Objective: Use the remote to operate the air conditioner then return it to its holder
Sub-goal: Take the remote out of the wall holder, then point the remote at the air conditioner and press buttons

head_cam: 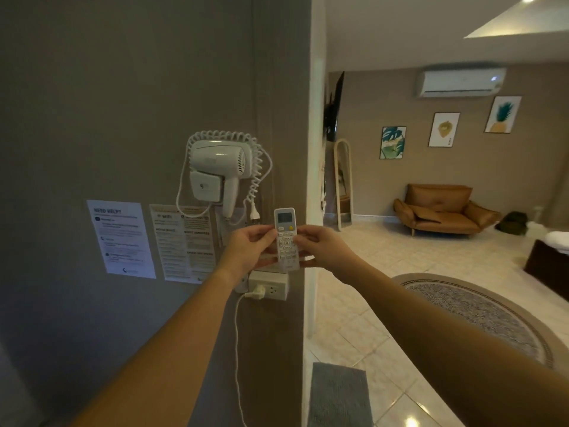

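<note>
A white remote [285,232] with a small screen and a yellow button stands upright in front of the grey wall, held between both hands. My left hand [250,249] grips its left edge and my right hand [320,245] grips its right edge, thumb on the keypad. The white air conditioner [459,82] hangs high on the far wall at the right, a small light showing on its front. The remote's holder is hidden behind the hands; I cannot tell where it sits.
A wall-mounted white hair dryer [215,167] with a coiled cord hangs above the hands. Printed notices [121,238] are stuck to the wall on the left. A power socket [269,288] with a plug sits just below. A white wall edge [314,180], brown sofa [443,211] and round rug [480,306] lie right.
</note>
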### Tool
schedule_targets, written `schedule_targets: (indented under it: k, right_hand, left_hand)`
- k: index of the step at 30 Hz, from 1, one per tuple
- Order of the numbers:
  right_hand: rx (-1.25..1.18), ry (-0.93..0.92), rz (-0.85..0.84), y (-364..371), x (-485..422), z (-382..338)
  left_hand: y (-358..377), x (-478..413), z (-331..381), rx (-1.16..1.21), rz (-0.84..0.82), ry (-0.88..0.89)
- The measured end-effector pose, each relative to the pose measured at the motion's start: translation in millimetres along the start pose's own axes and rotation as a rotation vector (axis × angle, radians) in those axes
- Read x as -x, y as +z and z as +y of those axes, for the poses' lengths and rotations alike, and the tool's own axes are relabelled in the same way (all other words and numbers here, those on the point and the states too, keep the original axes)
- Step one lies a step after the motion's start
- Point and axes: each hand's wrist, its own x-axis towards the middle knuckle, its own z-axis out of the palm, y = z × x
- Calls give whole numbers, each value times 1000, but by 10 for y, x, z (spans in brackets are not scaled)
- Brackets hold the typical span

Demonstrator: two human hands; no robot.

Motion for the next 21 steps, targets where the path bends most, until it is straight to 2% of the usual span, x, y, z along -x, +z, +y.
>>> schedule_targets:
  k: [13, 21]
  right_hand:
    - [-47, -20, 78, -1515, 1001, -139]
    - [-1, -20, 182, -2429, 1699, -89]
  left_hand:
    - [1603, 451, 524, -57, -116, 93]
    - [2662, 732, 721, -21, -222, 102]
